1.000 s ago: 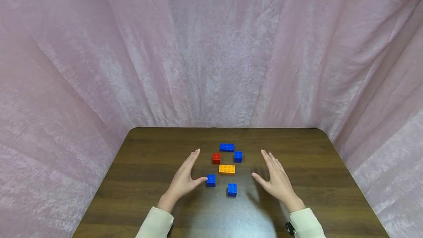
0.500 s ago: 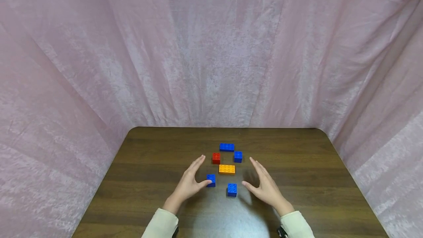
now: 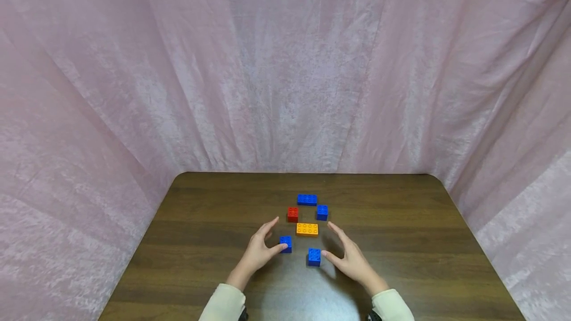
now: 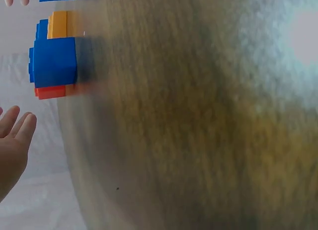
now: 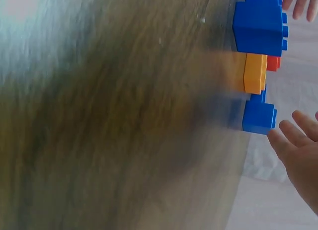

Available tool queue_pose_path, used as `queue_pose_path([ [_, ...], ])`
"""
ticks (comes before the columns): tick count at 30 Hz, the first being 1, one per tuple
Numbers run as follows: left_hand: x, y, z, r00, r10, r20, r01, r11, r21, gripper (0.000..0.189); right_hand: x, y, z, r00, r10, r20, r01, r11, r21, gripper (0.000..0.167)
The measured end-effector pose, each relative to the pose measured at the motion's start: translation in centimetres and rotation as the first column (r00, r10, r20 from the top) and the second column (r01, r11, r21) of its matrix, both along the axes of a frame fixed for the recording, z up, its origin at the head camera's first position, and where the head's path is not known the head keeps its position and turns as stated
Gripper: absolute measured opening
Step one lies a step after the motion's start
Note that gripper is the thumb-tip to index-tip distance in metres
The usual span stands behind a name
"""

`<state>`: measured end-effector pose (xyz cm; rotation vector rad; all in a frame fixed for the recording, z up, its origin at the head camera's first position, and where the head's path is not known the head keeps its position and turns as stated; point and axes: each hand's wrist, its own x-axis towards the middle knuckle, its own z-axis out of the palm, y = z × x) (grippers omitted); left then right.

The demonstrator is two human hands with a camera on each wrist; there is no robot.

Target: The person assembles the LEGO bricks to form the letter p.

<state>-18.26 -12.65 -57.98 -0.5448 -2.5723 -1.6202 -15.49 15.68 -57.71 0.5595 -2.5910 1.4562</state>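
My left hand (image 3: 260,251) hovers over the table, fingers extended and thumb apart. In the head view its thumb overlaps the left square blue brick (image 3: 285,240); the left wrist view shows a gap between that hand (image 4: 16,145) and the blue brick (image 4: 54,62). Just right of the front square blue brick (image 3: 314,257) is my right hand (image 3: 352,260), thumb spread from its fingers. Neither hand holds anything. Between and beyond them lie an orange eight-stud brick (image 3: 307,230), a red square brick (image 3: 292,214), a third square blue brick (image 3: 322,212) and a long blue brick (image 3: 307,199).
The bricks stand studs up, apart from each other, on a dark wood-grain table (image 3: 205,222) with rounded far corners. A pink velvet curtain (image 3: 303,73) hangs behind the table and along both sides. Glare brightens the tabletop near the front.
Both hands have moved inward and slightly nearer the front edge, the right hand further than the left. The bricks have stayed in place.
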Motion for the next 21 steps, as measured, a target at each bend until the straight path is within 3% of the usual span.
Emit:
queue_pose_path([
  [9,-0.2,0.1,-0.9,0.986,-0.066,0.151,0.045,0.989,0.137,0.066,0.0,-0.6,-0.7,0.986,0.159,0.055,-0.142,0.962,-0.232,0.068],
  [21,-0.5,0.4,-1.5,0.971,-0.109,0.211,0.068,0.979,0.192,0.057,-0.1,-1.2,-1.6,0.942,0.259,0.214,-0.191,0.937,-0.292,0.066],
])
